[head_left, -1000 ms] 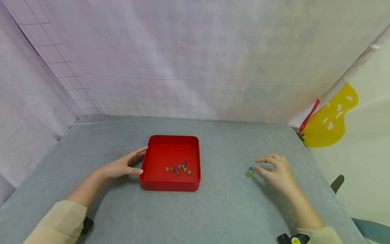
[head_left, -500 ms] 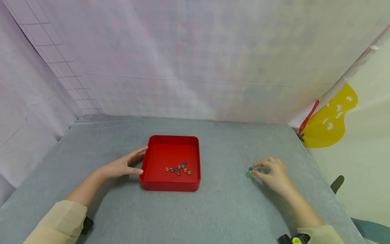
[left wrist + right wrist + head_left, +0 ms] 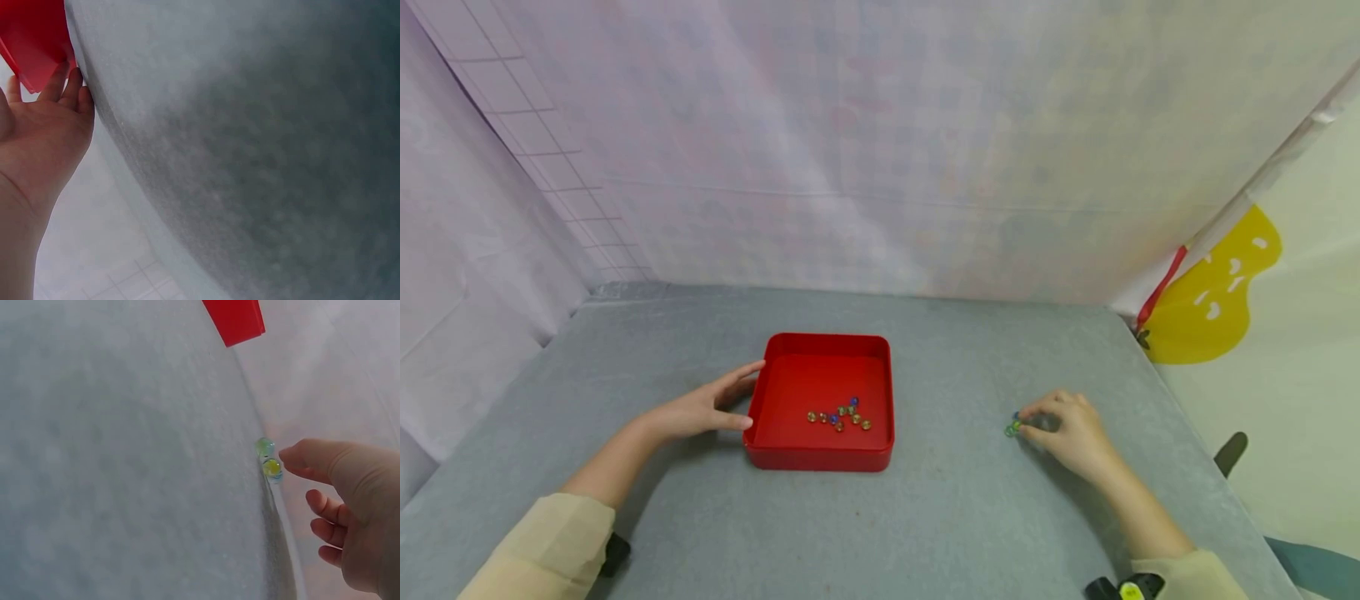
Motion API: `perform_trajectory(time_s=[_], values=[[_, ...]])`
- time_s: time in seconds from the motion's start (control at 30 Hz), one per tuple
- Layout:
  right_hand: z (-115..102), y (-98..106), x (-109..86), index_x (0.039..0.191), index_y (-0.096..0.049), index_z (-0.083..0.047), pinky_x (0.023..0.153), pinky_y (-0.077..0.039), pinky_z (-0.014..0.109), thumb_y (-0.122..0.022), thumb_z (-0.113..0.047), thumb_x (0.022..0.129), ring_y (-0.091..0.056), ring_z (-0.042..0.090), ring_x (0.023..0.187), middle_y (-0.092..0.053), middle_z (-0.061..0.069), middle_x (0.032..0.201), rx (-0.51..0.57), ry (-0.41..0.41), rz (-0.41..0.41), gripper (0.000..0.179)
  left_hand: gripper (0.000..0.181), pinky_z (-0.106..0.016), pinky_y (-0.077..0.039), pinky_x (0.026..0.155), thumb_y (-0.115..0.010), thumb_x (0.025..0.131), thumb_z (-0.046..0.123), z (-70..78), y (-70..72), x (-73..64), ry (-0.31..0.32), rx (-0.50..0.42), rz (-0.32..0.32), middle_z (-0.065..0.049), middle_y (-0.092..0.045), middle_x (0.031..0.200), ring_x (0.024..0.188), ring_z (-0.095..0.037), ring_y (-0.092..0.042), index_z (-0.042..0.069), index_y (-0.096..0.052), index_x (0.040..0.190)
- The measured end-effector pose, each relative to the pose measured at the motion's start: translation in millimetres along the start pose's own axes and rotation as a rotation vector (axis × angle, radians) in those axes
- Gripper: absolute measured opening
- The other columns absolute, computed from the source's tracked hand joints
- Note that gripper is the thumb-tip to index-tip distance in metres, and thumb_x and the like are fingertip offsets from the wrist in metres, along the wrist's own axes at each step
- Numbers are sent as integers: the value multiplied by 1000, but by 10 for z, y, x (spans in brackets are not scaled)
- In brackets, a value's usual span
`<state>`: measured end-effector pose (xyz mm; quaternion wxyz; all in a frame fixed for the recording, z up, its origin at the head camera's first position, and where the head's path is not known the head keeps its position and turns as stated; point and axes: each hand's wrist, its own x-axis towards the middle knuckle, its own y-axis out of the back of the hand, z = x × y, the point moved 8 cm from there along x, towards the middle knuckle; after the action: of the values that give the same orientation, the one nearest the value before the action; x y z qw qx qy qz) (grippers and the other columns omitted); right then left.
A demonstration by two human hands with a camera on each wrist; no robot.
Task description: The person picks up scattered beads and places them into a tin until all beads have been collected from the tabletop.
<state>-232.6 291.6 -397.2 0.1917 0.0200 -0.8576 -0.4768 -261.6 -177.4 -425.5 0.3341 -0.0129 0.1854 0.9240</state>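
A red square tray stands left of centre in the head view, holding several small glass marbles, amber, blue and greenish. My left hand rests against the tray's left wall, thumb and fingers spread and fairly straight; the left wrist view shows fingertips touching the red wall. To the right of the tray lie a few more marbles in a small cluster, green ones and a blue one. Beside them is my right hand, thumb and index fingertips apart and right next to the cluster. The blue marble is partly hidden by the fingertips.
A grey cloth covers the table. Pale curtains hang behind it and to the left. A yellow printed shape is on the right-hand curtain, past the table's edge.
My right hand has moved slightly left and down to the loose marbles, and thumb and index fingertips have come a little closer together. My left hand, the tray and its marbles have not moved.
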Motion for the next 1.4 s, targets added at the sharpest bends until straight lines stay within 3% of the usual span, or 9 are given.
perform_trajectory(time_s=[1.4], values=[[33,-78,-5,82,-73,-15,70,-35,39,-82,-11,74,-50,24,84,-62,1,87,-5,-19,-54,13,84,-64,-22,105,-66,91,16,-21,6,-2,29,1,21,-23,-15,155,141,-43,-12,13,-12,155]])
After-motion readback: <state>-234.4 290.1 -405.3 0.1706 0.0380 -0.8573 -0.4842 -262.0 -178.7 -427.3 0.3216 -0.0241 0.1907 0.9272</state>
